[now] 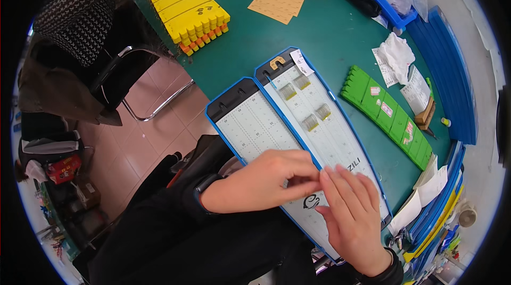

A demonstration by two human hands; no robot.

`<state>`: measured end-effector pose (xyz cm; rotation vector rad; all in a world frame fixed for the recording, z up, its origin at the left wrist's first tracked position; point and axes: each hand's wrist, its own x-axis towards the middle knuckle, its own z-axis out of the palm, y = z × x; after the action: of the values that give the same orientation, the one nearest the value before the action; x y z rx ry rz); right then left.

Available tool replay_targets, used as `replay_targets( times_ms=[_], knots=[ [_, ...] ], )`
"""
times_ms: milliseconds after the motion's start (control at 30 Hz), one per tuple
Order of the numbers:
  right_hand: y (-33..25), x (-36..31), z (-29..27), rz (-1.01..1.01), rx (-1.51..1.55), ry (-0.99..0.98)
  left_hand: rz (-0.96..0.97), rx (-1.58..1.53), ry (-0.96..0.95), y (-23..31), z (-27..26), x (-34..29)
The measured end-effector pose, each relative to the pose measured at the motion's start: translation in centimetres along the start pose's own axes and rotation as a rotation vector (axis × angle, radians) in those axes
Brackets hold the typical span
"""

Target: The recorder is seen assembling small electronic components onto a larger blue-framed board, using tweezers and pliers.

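A long white flat case (pixel 330 149) with blue edging and black ends lies opened out in two panels at a slant before me. Several small wound bundles of fine line (pixel 310 121) with yellowish edges sit on its right panel. My left hand (pixel 266 181) is over the near part of the case, thumb and fingers pinched together; whatever is between them is hidden or too thin to see. Just to its right, my right hand (pixel 354 216) has its fingers stretched out, with the index fingertip against the left hand's pinch. A white tag (pixel 302 62) lies at the case's far end.
Stacked yellow foam strips (pixel 183 0) stand at the green table's far left. Right of the case lies a green foam strip (pixel 387 114), near crumpled white tissue (pixel 396 56). Blue foam strips (pixel 444 77) line the right side. A chair (pixel 128 80) stands left.
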<state>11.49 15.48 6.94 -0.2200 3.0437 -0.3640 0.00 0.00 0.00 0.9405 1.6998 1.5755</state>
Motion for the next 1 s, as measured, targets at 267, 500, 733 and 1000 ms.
replay_targets(
  times_ms=[267, 500, 733, 1000],
  knots=[
    [1.4, 2.0, 0.3, 0.158, 0.459, 0.223, 0.045, 0.075, 0.036, -0.6, -3.1, 0.1],
    [3.3, 7.0, 2.5, 0.429, 0.777, 0.236, 0.141, 0.744, 0.732, -4.4, -8.0, 1.2],
    [2.0, 13.0, 5.6, 0.344, 0.849, 0.220, 0.151, 0.634, 0.661, -4.7, -7.7, 1.3],
    [1.8, 14.6, 6.1, 0.545, 0.990, 0.123, 0.093, 0.625, 0.640, -4.6, -8.0, 1.1]
  ],
)
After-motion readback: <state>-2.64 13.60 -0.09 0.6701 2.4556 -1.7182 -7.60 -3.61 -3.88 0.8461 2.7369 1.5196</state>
